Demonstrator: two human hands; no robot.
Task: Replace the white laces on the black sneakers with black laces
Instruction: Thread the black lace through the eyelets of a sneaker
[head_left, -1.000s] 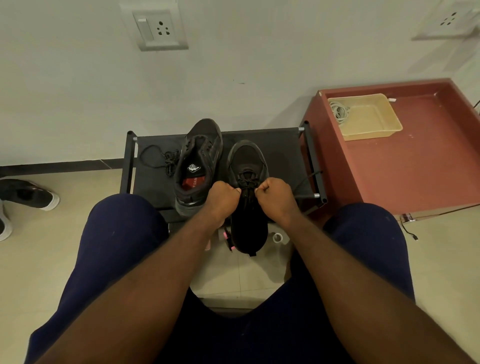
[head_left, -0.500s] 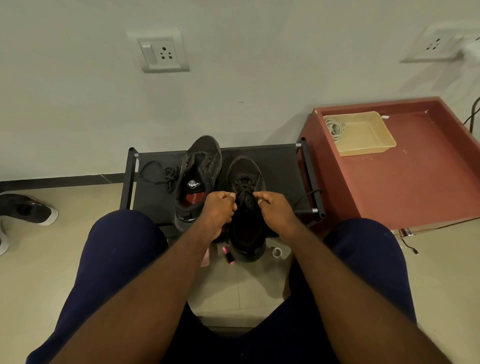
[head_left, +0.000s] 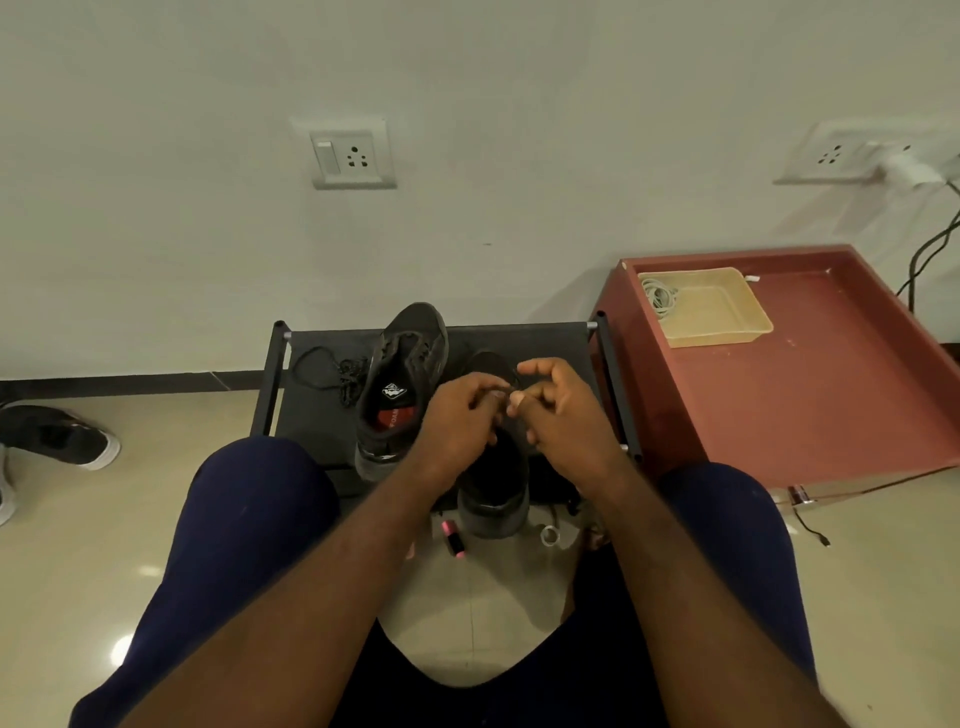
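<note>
Two black sneakers stand on a low black rack (head_left: 550, 343). The left sneaker (head_left: 402, 384) has no lace and shows its insole. The right sneaker (head_left: 493, 483) sits under my hands, its heel over the rack's front edge. My left hand (head_left: 457, 421) and my right hand (head_left: 561, 415) meet above its tongue, pinching the thin black lace (head_left: 511, 385) between fingertips. A loose black lace (head_left: 332, 369) lies on the rack left of the sneakers. White laces (head_left: 660, 296) are coiled in a beige tray (head_left: 727, 332).
The tray rests on a red-brown table (head_left: 831, 395) to the right. A pink-and-black lighter (head_left: 453, 540) and a small ring (head_left: 548, 535) lie on the tiled floor by the rack. Another shoe (head_left: 57, 436) lies at far left. My knees flank the rack.
My hands have moved from fists pulling at mid-shoe up toward the tongue, fingers now loosened and pinching the lace. The camera has tilted up, showing more wall.
</note>
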